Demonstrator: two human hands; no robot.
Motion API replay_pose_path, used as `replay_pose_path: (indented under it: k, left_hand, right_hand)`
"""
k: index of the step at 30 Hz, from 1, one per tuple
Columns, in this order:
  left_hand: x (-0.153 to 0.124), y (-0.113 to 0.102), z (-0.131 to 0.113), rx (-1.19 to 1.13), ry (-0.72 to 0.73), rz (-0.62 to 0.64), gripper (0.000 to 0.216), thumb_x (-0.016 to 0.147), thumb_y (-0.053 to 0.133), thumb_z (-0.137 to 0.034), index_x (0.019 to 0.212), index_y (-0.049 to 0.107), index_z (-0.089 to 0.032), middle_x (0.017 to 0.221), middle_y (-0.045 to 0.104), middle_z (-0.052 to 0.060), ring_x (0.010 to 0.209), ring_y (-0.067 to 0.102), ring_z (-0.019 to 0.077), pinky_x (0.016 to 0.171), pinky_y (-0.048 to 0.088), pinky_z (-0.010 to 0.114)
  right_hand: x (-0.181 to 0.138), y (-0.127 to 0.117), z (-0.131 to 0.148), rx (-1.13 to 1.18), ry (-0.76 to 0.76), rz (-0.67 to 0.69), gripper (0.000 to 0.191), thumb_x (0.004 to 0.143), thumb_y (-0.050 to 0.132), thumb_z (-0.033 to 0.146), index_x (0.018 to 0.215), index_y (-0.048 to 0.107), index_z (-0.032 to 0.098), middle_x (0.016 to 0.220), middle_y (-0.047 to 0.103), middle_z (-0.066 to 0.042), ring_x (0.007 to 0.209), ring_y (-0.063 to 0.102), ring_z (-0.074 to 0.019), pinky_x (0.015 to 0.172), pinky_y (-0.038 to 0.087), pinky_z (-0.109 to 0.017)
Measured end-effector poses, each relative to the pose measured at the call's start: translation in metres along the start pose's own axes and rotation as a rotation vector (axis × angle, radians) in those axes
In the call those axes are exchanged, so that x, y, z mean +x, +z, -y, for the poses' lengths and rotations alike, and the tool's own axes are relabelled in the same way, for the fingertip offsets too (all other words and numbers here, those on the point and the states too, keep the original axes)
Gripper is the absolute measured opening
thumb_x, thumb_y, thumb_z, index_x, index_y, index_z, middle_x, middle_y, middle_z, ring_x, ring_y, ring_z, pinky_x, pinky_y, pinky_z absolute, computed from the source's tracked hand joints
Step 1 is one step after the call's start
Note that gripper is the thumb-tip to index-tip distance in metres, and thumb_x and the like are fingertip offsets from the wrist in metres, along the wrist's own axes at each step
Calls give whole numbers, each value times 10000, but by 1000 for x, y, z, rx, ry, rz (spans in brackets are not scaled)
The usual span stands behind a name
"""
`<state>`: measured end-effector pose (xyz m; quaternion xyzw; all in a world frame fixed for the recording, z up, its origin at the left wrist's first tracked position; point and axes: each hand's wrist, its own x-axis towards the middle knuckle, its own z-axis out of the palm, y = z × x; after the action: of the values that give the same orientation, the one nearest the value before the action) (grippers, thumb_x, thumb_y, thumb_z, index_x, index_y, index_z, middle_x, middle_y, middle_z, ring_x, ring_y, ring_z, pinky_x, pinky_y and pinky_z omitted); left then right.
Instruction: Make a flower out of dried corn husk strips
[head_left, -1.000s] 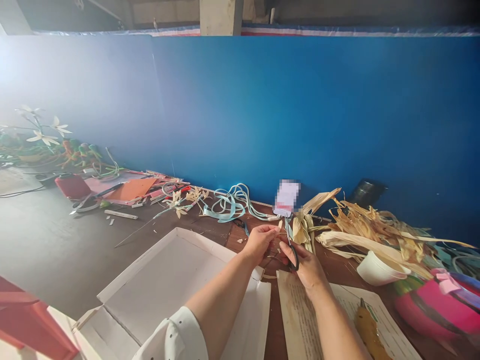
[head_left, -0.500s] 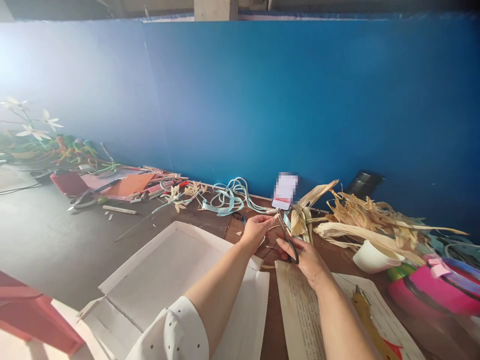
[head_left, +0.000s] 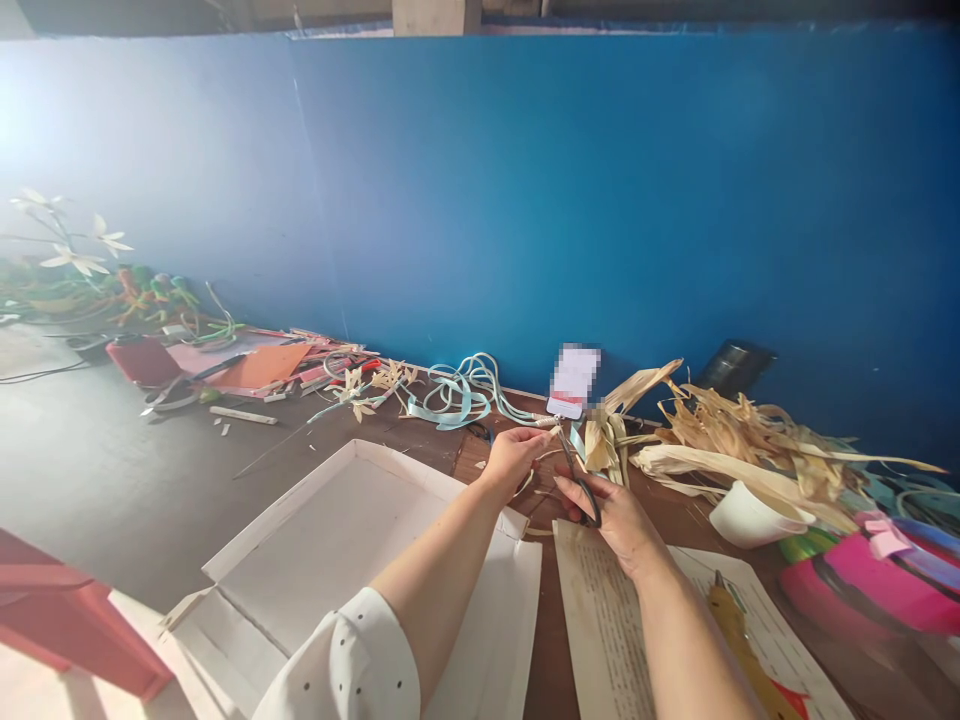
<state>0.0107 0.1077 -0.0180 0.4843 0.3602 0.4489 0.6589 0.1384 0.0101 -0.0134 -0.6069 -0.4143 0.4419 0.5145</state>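
Note:
My right hand (head_left: pixel 604 510) is closed around the dark handles of a pair of scissors (head_left: pixel 590 500), whose blades point up and away from me. Pinched in the fingers of my left hand (head_left: pixel 514 460) is a small pale strip of corn husk (head_left: pixel 551 435), right at the scissor blades. Whether the blades are parted is too small to make out. Just beyond my hands a phone (head_left: pixel 574 385) leans against the blue wall, its screen blurred. Dried corn husks (head_left: pixel 720 430) lie in a loose heap to the right of it.
A white cardboard box lid (head_left: pixel 322 530) lies under my left arm, and a printed sheet (head_left: pixel 600 610) under my right. A white cup (head_left: pixel 757 515) and a pink basket (head_left: pixel 877 570) are at the right. Pale blue cord (head_left: pixel 457 390), husk flowers (head_left: pixel 356 390) and orange paper (head_left: pixel 262 367) line the wall.
The whole view has shifted very slightly. Both hands keep nearly the same pose, the scissors still at the husk strip.

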Motion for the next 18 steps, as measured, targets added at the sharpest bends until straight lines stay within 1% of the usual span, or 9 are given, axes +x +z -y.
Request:
replay_pose_path:
  k: [4, 9, 18]
  left_hand:
    - [-2, 0, -2, 0, -9, -1, 316, 658, 716, -411, 785, 694, -122, 552, 516, -19, 468, 373, 47, 467, 267, 199]
    - [-4, 1, -5, 2, -30, 13, 338, 656, 718, -408, 824, 710, -115, 632, 583, 8, 488, 389, 45, 488, 288, 203]
    - [-5, 2, -4, 16, -35, 34, 383, 647, 719, -453, 823, 715, -112, 589, 547, -8, 478, 366, 39, 489, 290, 201]
  right_hand:
    - [0, 0, 1, 1, -3, -6, 417, 637, 775, 394, 988, 734, 174, 605, 608, 27, 571, 499, -133, 558, 364, -258]
    - [-1, 1, 2, -2, -12, 0, 394, 637, 770, 403, 958, 741, 178, 562, 585, 34, 551, 486, -131, 549, 361, -260]
    - [-1, 4, 5, -32, -11, 4, 371, 620, 777, 425, 900, 752, 183, 583, 595, 2, 563, 512, -148, 547, 390, -269]
